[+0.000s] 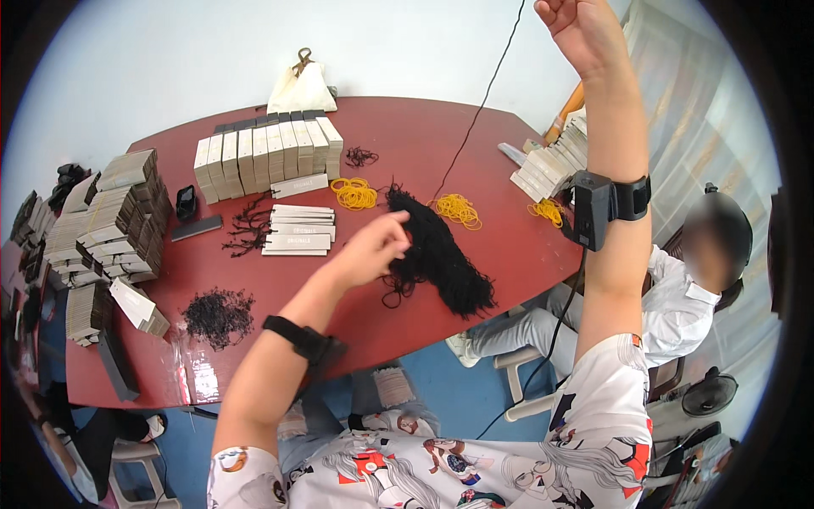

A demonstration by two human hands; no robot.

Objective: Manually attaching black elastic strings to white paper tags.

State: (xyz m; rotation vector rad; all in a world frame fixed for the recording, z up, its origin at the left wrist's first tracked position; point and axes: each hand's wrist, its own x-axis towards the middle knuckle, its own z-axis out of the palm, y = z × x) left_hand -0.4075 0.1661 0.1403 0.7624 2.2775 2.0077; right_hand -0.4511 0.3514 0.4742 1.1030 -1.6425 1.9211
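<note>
A thick bundle of black cords (445, 263) lies across the middle of the red table. My left hand (373, 248) is at the bundle's left edge, its fingers curled; whatever they grip, if anything, is hidden. High at the top edge, my right hand (585, 38) is raised with bent fingers, its fingertips partly cut off. One thin black cord (485, 97) runs taut from the bundle up toward that hand, and its upper end leaves the picture. Left of my left hand lie white tags (297, 231) in a small stack, with black strings trailing from them.
Yellow rubber bands (354, 193) lie beside a row of banded tag stacks (267, 157). More stacks (119, 220) fill the table's left side, near loose black strings (218, 319). A person (678, 305) in white sits at right. A black cable (551, 356) hangs from my right forearm's device.
</note>
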